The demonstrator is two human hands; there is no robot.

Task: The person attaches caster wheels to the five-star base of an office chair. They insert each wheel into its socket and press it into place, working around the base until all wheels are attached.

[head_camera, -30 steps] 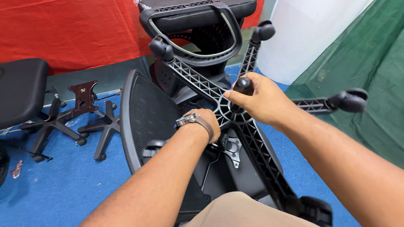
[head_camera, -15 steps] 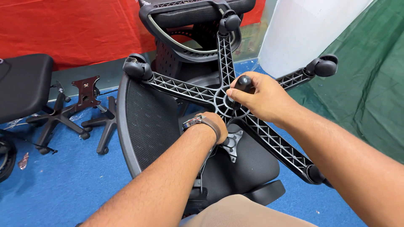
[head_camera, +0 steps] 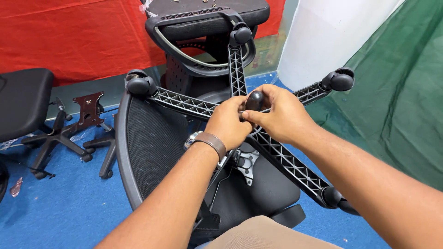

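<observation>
Both hands at hub of black star base (head_camera: 194,105). Right hand (head_camera: 281,113) grip clamped on black caster (head_camera: 254,100); left hand (head_camera: 228,122) fingers curled beside it, grip state unclear. Base sits over upturned mesh chair seat (head_camera: 147,138).

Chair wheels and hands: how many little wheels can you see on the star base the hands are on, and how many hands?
Wheels on the star base: 4 (at)
Hands: 2 (left hand, right hand)
Total: 6
</observation>
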